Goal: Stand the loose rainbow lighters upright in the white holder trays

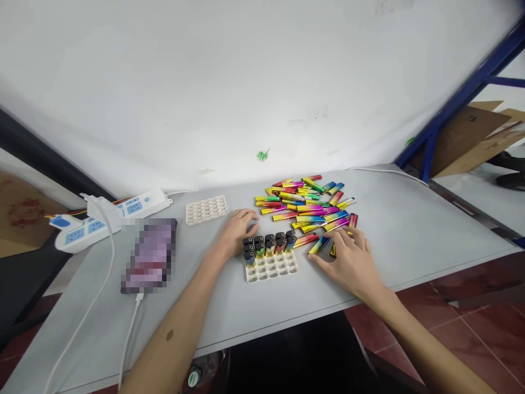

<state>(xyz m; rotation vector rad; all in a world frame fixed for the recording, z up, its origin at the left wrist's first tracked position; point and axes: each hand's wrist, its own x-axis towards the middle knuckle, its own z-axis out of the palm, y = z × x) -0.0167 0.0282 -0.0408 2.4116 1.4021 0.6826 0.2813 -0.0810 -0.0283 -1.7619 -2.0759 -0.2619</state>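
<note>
A white tray with oval slots [272, 272] lies in front of me. Several black-topped coloured cylinders [270, 246] stand upright in its back rows and down its left column; the front right slots show bare. My left hand [239, 230] rests beside the tray's back left corner, fingers curved and apart, with nothing seen in it. Over the near edge of a pile of shiny multicoloured tubes [309, 208], my right hand [346, 254] is spread, thumb and fingers apart. Beneath its fingers lie a blue-yellow tube [318, 245] and others partly hidden.
A second slotted tray [206, 210] lies at the back left. Further left are a phone [150, 254] with a charging cable and a white power strip [110, 218]. A white wall borders the table's back. Cardboard boxes [471, 134] stand beyond a blue frame at right.
</note>
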